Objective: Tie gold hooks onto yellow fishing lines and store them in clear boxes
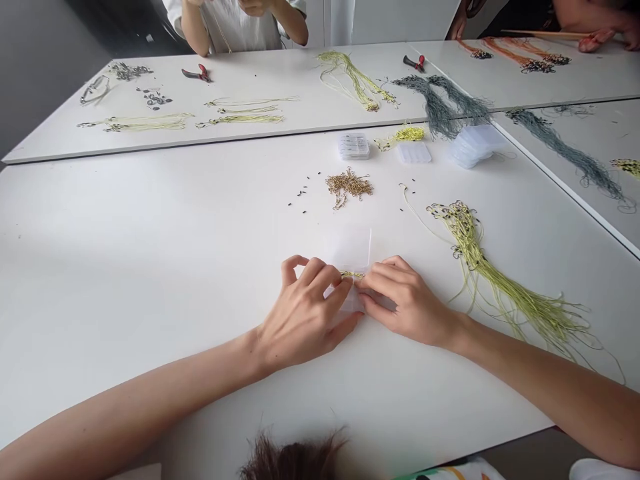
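Observation:
A small clear plastic box [352, 248] lies on the table with its lid raised away from me. Across it, between my fingertips, runs a short bunch of yellow-green cord [352, 274] with dark bits. My left hand [311, 308] is over the box's left side, fingers bent and closed at the cord, thumb near the front edge. From the right, my right hand [407, 297] closes its fingertips at the cord's other end and the box's edge. My fingers hide part of the box and the exact grip.
Beyond the box lie gold metal clips [349, 185]. A yellow-green corded bundle with hooks [500, 273] lies right. Farther back are a filled clear box [354, 146], stacked clear boxes [475, 145], grey-blue cords [435, 103] and pliers [199, 73]. Another person [235, 27] sits opposite.

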The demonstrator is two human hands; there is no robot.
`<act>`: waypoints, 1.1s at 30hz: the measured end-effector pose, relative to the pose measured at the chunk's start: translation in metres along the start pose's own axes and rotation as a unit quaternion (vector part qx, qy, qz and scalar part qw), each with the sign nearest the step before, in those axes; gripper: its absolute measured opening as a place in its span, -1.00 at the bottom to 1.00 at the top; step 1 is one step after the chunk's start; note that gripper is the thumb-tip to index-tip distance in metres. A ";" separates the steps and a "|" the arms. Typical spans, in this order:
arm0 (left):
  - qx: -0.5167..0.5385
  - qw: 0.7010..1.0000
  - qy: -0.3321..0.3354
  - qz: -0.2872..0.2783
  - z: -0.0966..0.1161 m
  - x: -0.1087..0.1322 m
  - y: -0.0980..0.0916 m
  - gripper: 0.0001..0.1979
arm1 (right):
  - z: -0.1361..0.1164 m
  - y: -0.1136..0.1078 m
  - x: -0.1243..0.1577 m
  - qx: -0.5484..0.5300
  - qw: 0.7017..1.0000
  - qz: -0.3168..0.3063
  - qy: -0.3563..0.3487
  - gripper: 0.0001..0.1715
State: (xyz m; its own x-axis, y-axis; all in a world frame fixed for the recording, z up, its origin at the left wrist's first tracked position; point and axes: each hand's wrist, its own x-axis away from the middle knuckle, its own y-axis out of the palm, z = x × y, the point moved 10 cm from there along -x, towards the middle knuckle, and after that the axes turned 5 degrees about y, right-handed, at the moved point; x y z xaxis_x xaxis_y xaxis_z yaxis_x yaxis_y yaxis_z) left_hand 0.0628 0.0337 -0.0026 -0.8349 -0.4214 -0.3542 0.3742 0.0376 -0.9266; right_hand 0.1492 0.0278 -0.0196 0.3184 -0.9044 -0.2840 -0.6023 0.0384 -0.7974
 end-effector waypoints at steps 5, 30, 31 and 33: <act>0.004 1.000 -0.006 0.002 -0.001 0.002 -0.002 -0.73 | 0.000 0.000 0.000 -0.004 1.000 -0.003 0.000 -0.87; 0.057 0.995 -0.088 0.003 -0.026 0.001 0.001 -0.55 | 0.000 -0.003 0.001 0.000 1.000 0.014 0.002 -0.84; 0.059 0.994 -0.094 0.005 -0.028 0.001 0.001 -0.51 | 0.001 -0.004 0.001 0.000 1.000 0.016 0.005 -0.85; 0.064 0.992 -0.104 0.007 -0.033 0.001 0.000 -0.45 | 0.003 -0.005 0.000 0.001 1.000 0.020 0.007 -0.86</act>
State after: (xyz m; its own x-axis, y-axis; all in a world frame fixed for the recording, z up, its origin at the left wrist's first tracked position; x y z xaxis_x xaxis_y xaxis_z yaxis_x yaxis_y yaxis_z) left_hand 0.0490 0.0627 -0.0074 -0.7327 -0.6006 -0.3201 0.4440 -0.0652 -0.8937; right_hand 0.1545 0.0287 -0.0171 0.2839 -0.9078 -0.3088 -0.6135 0.0756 -0.7861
